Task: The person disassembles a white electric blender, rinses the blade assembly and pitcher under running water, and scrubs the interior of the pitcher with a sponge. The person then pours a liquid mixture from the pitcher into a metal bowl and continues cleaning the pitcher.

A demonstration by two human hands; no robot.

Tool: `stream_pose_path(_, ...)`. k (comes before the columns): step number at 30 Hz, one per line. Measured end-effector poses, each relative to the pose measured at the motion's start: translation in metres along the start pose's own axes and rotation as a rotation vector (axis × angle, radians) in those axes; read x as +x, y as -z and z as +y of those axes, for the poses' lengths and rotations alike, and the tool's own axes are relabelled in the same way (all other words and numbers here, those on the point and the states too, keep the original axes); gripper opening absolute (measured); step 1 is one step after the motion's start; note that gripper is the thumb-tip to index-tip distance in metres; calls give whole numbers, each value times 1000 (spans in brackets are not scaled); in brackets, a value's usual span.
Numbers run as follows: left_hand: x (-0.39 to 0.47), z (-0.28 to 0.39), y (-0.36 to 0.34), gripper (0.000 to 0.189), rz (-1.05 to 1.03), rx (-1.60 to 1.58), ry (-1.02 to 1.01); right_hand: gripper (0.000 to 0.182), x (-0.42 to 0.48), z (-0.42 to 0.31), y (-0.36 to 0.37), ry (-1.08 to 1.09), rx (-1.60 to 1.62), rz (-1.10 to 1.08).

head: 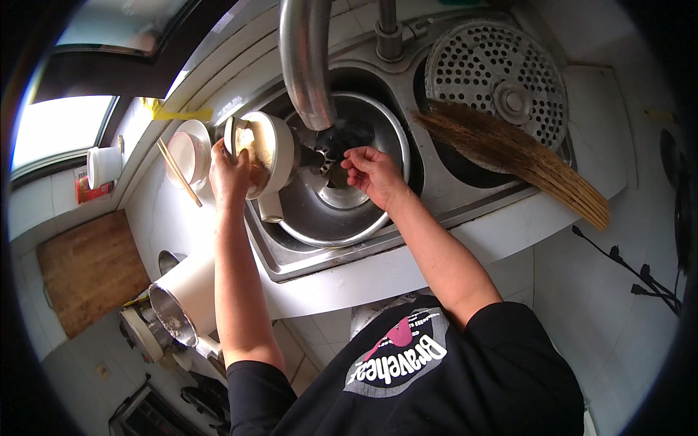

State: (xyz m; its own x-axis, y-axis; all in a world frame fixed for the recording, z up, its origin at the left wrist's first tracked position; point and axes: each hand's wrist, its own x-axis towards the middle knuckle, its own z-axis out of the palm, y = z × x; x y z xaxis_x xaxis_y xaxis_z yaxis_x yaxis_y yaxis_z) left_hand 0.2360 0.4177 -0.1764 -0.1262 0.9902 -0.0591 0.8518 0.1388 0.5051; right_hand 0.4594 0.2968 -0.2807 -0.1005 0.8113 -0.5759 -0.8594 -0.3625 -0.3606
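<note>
My left hand grips the handle of a cream-coloured soy milk maker's head, which lies tilted on its side over the left sink. Its dark shaft and perforated metal tip point right, toward my other hand. Close to that tip, my right hand has its fingers curled, the thumb near the index finger; whether it holds something small cannot be told. Beneath both is a round stainless steel basin in the left sink bowl. The steel faucet hangs above the basin.
A perforated steel steamer plate and a bristle brush lie over the right sink bowl. Chopsticks rest on stacked bowls at the left. A cream jug with residue inside, a wooden board and a white tub are farther left.
</note>
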Motion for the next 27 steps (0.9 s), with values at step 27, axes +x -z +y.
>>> stream_pose_path(27, -7, -9, 10, 57, 153, 434, -243, 12, -9, -1, 0, 91, -127, -63)
